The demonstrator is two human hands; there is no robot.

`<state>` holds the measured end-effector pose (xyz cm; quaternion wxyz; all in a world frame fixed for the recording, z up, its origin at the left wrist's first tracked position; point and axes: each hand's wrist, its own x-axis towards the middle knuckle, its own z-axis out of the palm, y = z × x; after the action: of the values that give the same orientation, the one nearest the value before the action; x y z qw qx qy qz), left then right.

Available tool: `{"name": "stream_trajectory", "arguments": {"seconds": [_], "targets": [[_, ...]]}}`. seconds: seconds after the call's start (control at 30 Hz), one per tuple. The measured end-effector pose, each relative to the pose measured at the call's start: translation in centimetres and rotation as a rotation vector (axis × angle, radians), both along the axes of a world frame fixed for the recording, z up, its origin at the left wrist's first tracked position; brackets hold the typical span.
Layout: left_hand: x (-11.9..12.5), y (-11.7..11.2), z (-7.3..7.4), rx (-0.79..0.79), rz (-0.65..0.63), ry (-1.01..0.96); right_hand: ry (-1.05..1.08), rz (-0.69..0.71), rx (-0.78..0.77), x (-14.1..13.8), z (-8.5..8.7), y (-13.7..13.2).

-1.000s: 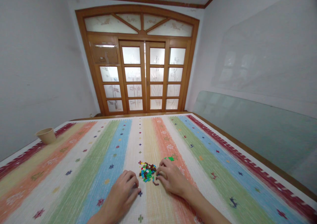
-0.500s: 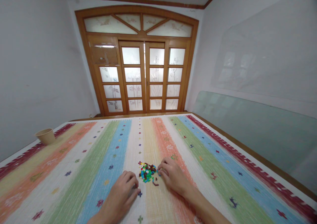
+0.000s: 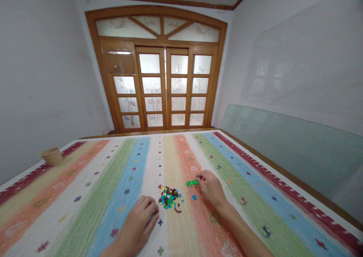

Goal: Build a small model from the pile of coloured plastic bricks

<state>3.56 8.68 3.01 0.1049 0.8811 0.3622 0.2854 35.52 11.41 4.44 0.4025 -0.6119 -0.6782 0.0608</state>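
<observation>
A tan paper cup (image 3: 51,156), its inside unseen, stands well apart from the narrowly curled left hand (image 3: 137,223) beside the plastic brick pile (image 3: 169,198) and the narrowly pinched right hand (image 3: 210,188) near a green brick (image 3: 192,183).

Brick pile (image 3: 169,197) between left hand (image 3: 138,221), right hand (image 3: 210,189)

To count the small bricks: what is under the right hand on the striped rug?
The right hand covers its patch of the striped rug, so anything beneath the palm cannot be seen. Beside it lie a green brick and a small blue brick.
</observation>
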Motion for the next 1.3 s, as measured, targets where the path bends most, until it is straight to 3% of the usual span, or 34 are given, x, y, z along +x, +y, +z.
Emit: {"name": "stream_trajectory", "arguments": {"seconds": [0.37,0.77,1.3], "targets": [[0.0,0.0,0.1,0.009,-0.019,0.005,-0.057,-0.073,-0.089,0.5,-0.3,0.4],[0.1,-0.2,0.4,0.039,-0.014,-0.007,-0.203,-0.125,-0.298,1.8,-0.7,0.6],[0.2,-0.2,0.5,0.020,-0.012,-0.002,-0.213,-0.099,-0.299,2.2,-1.2,0.8]]}}
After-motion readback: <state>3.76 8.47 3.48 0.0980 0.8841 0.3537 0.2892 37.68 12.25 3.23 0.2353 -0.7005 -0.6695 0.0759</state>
